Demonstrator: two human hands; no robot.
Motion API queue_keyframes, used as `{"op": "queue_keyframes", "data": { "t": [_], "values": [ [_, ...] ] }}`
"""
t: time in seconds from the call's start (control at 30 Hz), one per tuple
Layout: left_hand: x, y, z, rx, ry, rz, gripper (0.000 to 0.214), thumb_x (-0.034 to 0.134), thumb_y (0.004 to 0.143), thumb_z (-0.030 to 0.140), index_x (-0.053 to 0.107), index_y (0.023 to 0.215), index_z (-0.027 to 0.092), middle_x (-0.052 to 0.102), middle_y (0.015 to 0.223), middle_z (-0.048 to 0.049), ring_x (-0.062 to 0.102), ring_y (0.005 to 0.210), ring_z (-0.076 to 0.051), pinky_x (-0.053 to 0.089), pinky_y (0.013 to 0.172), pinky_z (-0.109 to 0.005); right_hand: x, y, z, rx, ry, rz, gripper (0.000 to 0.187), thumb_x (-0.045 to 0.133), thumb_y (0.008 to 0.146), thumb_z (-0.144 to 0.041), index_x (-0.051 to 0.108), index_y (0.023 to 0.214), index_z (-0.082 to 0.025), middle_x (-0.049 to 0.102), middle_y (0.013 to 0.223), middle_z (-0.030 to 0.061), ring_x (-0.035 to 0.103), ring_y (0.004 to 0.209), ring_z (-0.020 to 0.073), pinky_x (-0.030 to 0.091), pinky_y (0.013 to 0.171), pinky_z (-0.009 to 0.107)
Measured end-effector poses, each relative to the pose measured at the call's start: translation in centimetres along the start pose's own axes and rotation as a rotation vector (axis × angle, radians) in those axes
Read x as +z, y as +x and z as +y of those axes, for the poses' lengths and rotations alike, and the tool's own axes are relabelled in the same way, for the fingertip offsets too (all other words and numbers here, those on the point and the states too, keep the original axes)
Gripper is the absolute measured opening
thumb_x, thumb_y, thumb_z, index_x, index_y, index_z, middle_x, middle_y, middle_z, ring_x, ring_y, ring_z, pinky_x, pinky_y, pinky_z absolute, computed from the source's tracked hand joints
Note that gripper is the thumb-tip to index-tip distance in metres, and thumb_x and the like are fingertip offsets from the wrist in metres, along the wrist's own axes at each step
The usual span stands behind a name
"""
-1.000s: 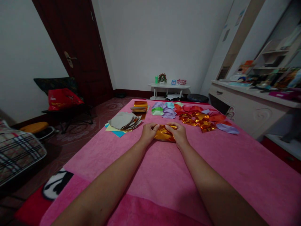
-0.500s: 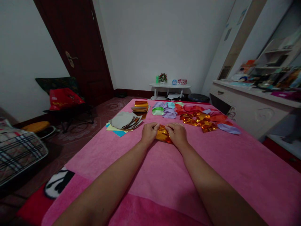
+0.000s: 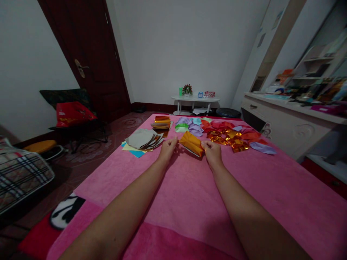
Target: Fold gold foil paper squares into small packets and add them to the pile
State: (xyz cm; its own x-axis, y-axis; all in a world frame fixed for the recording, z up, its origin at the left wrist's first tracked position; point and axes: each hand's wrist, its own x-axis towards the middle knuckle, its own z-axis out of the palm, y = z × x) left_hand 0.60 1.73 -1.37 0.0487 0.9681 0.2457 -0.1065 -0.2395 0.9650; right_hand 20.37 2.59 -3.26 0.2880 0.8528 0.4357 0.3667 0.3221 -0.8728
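A sheet of shiny gold foil paper (image 3: 191, 143), folded and creased, is raised a little off the pink cloth. Its right edge is pinched between the thumb and fingers of my right hand (image 3: 213, 151). My left hand (image 3: 168, 148) is just left of the sheet, its thumb and fingers slightly apart, and it appears to hold nothing. Beyond my left hand lies a fanned pile of pale-backed paper sheets (image 3: 143, 138) over yellow and blue paper. Farther back sits a stack of gold foil sheets (image 3: 162, 122).
Crumpled gold foil pieces (image 3: 227, 139), red papers (image 3: 219, 126) and purple papers (image 3: 194, 129) spread across the far right of the pink cloth (image 3: 168, 195). A small white table (image 3: 195, 98) stands by the wall. A dresser (image 3: 292, 115) is on the right, and a chair holds a red bag (image 3: 74, 114).
The gold foil paper has lifted and tilted, with its flap showing. My left hand has moved left off it, while my right hand keeps its grip and has shifted slightly right.
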Motion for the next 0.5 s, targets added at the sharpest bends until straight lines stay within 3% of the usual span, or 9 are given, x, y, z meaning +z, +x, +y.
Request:
{"op": "queue_keyframes", "data": {
  "t": [0.2,0.5],
  "values": [
    [0.06,-0.64,0.93,0.016,-0.049,-0.220,0.049,0.077,0.065,0.043,0.067,0.102,0.012,0.069,0.080,-0.0077,0.060,0.055,-0.011,0.041,0.049,-0.021,-0.18,0.15,0.36,0.070,0.124,0.034,0.029,0.059,0.072,-0.042,0.071,0.072,-0.015,0.064,0.061,0.0006,0.053,0.054,0.0153,0.040,0.052,0.025],
    [0.04,-0.62,0.51,0.019,-0.094,-0.257,0.047,0.079,0.063,0.038,0.068,0.100,0.012,0.068,0.085,-0.0073,0.059,0.060,-0.011,0.049,0.057,-0.027,0.03,-0.02,-0.20,0.093,0.206,0.035,0.025,0.061,0.068,-0.038,0.069,0.065,-0.015,0.060,0.056,-0.0005,0.049,0.051,0.0138,0.038,0.049,0.025]
  ]
}}
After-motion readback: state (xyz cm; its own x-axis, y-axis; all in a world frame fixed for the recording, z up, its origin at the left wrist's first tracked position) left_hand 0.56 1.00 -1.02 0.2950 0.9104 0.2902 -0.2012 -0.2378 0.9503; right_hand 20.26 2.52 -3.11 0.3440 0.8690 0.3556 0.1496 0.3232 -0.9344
